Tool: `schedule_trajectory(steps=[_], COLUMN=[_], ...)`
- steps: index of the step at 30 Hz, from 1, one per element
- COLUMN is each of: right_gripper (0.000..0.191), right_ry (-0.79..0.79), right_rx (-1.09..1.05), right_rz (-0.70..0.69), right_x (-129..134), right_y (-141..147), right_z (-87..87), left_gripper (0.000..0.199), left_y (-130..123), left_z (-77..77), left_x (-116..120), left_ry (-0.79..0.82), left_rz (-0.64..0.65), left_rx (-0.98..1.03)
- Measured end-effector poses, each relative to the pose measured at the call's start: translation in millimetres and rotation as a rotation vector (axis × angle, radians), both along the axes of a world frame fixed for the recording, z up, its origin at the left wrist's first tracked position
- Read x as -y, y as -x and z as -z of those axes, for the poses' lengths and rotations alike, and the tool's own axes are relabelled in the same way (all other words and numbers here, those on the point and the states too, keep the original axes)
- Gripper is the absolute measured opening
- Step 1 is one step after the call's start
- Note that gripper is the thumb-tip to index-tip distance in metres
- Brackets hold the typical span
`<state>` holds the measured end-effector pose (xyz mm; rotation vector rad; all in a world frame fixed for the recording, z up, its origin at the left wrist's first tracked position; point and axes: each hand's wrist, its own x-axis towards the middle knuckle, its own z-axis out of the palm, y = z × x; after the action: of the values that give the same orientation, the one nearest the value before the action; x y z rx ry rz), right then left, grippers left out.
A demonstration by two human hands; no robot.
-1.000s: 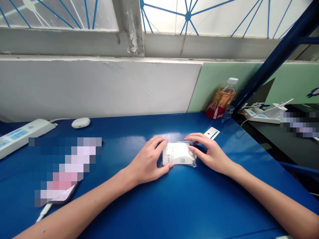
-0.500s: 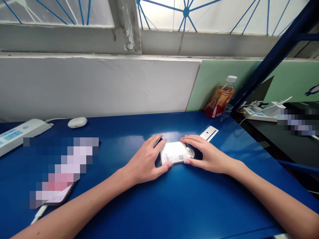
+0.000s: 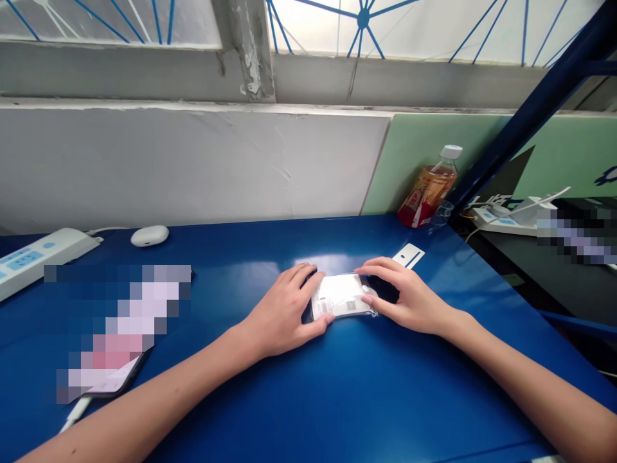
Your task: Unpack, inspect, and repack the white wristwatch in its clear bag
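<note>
A small flat white packet in clear plastic lies on the blue desk, with a barcode-like print on its upper face. My left hand holds its left end, fingers along the back edge and thumb at the front edge. My right hand grips the right end, with the thumb on the clear wrap and the fingertips at the back corner. The fingers of both hands are curved. Just behind my right hand lies a white card with a dark stripe, partly covered by that hand.
On the left are a phone with a white cable, a white power strip and a white earbud case. A drink bottle stands at the back right corner, beside a blue metal post.
My right thumb has moved from the front edge up onto the packet's right end, and the right hand has shifted slightly right. My left hand stays in place.
</note>
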<state>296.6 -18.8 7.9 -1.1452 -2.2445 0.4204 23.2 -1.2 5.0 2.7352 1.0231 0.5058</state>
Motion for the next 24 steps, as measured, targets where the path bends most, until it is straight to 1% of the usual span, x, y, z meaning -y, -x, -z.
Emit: schedule_trajectory(steps=[4,12,18,24], right_gripper=[0.043,0.029,0.030,0.036], right_ry=[-0.029,-0.020,0.057,-0.041], right_rx=[0.030,0.058,0.096,0.183], right_rz=[0.003,0.077,0.111,0.130], right_x=[1.6,3.7,7.1,9.5], right_y=[2.1,3.8,5.5,9.0], right_z=[-0.4,-0.1,1.9,1.7], left_gripper=[0.063,0.063,0.062,0.062], left_y=[-0.6,-0.2,0.4,-0.3], left_z=[-0.4,-0.4,0.9,0.7], left_x=[0.0,-0.1,-0.4,-0.8], left_ry=[-0.005,-0.016,-0.008,-0.002], left_rz=[-0.001,0.003,0.006,0.010], left_rx=[-0.015,-0.041,-0.004,0.001])
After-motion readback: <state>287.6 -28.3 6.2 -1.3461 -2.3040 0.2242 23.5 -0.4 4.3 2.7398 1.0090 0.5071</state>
